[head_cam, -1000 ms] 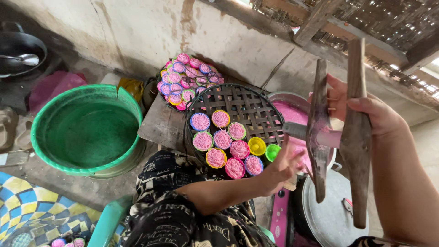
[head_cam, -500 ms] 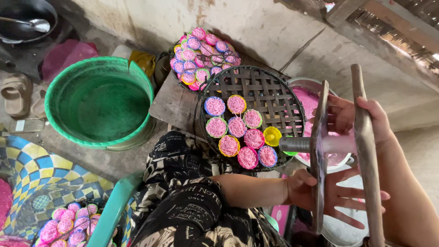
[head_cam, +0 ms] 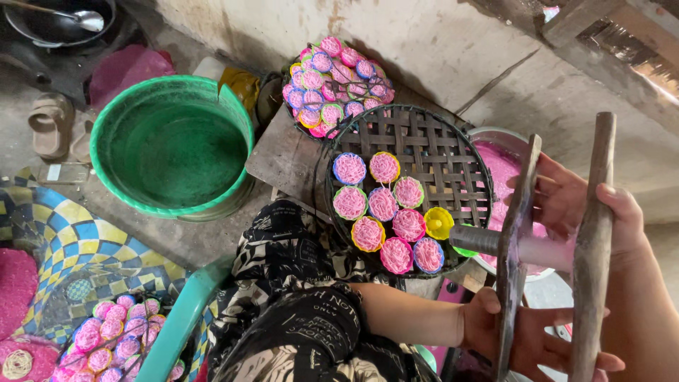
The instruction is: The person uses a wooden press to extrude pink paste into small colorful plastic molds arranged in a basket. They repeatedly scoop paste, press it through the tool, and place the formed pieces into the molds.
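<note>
I hold a wooden press with two long handles (head_cam: 591, 283) upright over the right edge of a round woven tray (head_cam: 424, 138). Its metal barrel (head_cam: 475, 239) points left, just beside an empty yellow cup (head_cam: 438, 222) and a green cup (head_cam: 463, 250). My right hand (head_cam: 569, 201) grips the upper part of both handles. My left hand (head_cam: 530, 346) wraps the lower part. Several coloured cups filled with pink noodle nests (head_cam: 382, 204) sit in rows on the tray.
A bowl of pink dough (head_cam: 498, 166) stands behind the press. A second tray of filled cups (head_cam: 332, 78) lies at the back and a third one (head_cam: 117, 339) at lower left. A green basin (head_cam: 170, 152), a dark pan (head_cam: 56, 21) and sandals (head_cam: 49, 124) are on the left.
My left hand has left the tray's edge and closed on the lower part of the press handles. The view has tilted down and left.
</note>
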